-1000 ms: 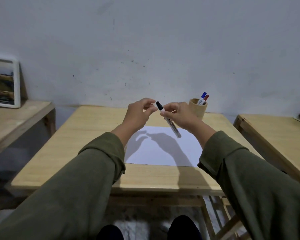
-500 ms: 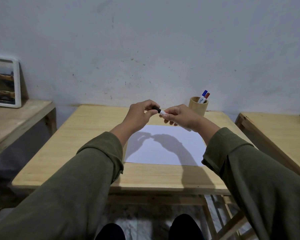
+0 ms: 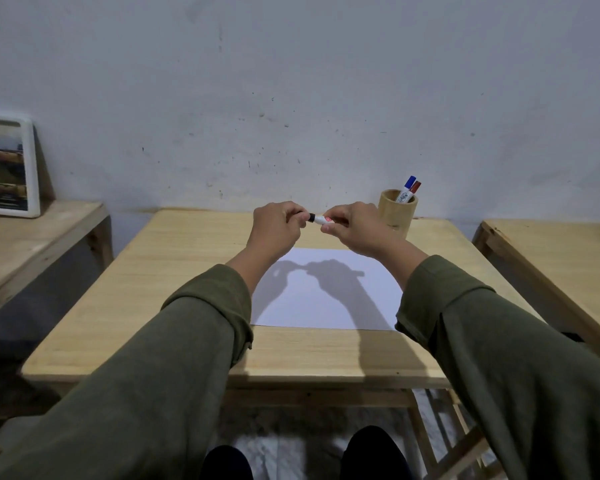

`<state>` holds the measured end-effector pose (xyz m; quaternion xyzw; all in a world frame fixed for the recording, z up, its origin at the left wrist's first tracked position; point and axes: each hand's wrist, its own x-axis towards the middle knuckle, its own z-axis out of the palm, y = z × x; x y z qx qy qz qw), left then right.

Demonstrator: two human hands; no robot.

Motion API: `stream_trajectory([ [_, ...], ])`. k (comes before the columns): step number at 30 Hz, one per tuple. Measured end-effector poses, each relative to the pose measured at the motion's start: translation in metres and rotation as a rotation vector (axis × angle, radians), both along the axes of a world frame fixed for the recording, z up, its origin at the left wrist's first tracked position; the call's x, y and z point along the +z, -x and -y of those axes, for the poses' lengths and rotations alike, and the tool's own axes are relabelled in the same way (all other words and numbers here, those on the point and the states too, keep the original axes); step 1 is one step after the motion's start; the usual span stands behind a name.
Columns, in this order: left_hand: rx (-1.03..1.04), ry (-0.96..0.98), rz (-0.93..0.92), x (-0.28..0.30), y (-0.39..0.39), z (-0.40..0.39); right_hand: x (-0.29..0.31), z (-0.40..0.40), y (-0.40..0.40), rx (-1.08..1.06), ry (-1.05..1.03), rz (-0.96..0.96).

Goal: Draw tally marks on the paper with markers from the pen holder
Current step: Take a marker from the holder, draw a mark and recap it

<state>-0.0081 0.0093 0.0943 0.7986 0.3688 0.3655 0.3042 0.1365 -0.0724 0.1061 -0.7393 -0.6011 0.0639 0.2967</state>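
Above the far edge of a blank white sheet of paper (image 3: 329, 292) I hold a black-capped white marker (image 3: 317, 219) level between both hands. My left hand (image 3: 278, 230) pinches its black cap. My right hand (image 3: 354, 230) grips the white barrel, most of which is hidden in my fist. The round wooden pen holder (image 3: 397, 211) stands at the table's far right and contains a blue-capped marker (image 3: 407, 187) and a red-capped marker (image 3: 414, 189).
The paper lies on a light wooden table (image 3: 174, 271) against a grey wall. Another wooden table (image 3: 555, 258) stands to the right. On the left a lower wooden surface (image 3: 32, 237) carries a framed picture (image 3: 6, 168). My knees show below the table edge.
The marker went from slanted in my right hand to level between both hands. My left fingers closed on its cap, and both hands rose slightly toward the wall.
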Motion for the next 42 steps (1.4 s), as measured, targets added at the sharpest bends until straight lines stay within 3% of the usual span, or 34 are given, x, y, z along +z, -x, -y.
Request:
stream_trajectory([
  [2, 0.054, 0.047, 0.013, 0.0, 0.006, -0.005, -0.003, 0.0, -0.006, -0.038, -0.037, 0.07],
  [4, 0.096, 0.102, 0.002, -0.002, 0.017, -0.016, -0.006, 0.003, -0.013, -0.086, -0.051, 0.018],
  [13, 0.206, 0.105, -0.143, -0.043, 0.055, -0.039, -0.022, -0.002, -0.002, -0.029, -0.151, -0.72],
  [18, 0.323, 0.14, -0.155, -0.073, 0.062, -0.046, -0.038, -0.02, 0.01, -0.001, -0.144, -0.988],
  [22, 0.281, 0.074, -0.228, -0.087, 0.055, -0.062, -0.045, -0.037, 0.013, -0.071, -0.159, -1.235],
  [27, 0.232, 0.065, -0.313, -0.093, 0.046, -0.081, -0.055, -0.051, 0.01, -0.068, -0.115, -1.23],
  [31, 0.227, 0.106, -0.274, -0.102, 0.048, -0.086, -0.067, -0.061, 0.012, -0.025, -0.095, -1.133],
  [36, 0.178, 0.12, -0.197, -0.11, 0.054, -0.08, -0.077, -0.074, 0.02, -0.03, -0.142, -1.209],
  [42, 0.179, 0.112, -0.33, -0.116, 0.055, -0.079, -0.09, -0.092, 0.032, -0.16, -0.182, -1.223],
])
